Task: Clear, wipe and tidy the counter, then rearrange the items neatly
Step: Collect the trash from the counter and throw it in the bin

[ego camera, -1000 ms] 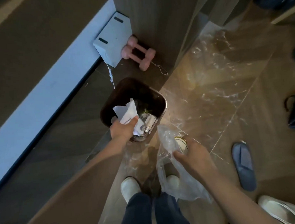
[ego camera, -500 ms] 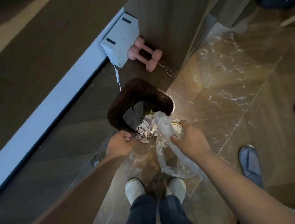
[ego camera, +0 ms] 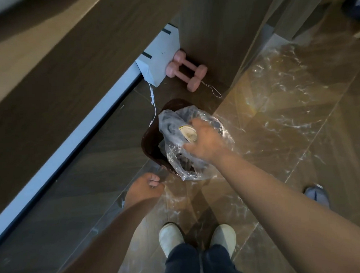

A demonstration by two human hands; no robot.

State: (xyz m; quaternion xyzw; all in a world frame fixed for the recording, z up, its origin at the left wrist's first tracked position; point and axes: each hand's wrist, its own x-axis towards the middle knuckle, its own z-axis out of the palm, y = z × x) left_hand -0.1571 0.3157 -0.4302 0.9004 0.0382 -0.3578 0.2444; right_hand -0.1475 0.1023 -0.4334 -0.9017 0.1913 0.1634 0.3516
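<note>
The right hand (ego camera: 204, 143) grips a clear plastic bag (ego camera: 171, 120), apparently with a round tub (ego camera: 188, 134), over the dark bin (ego camera: 151, 139). The left hand (ego camera: 144, 189) is curled and empty near it.

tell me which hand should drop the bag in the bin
Right. The right hand holds the bag directly over the bin; the left hand is curled, empty, and short of the bin.

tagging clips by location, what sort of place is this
Probably a home: pink dumbbells and a slipper lie on the glossy floor, with a small waste bin by a wooden cabinet.
</note>
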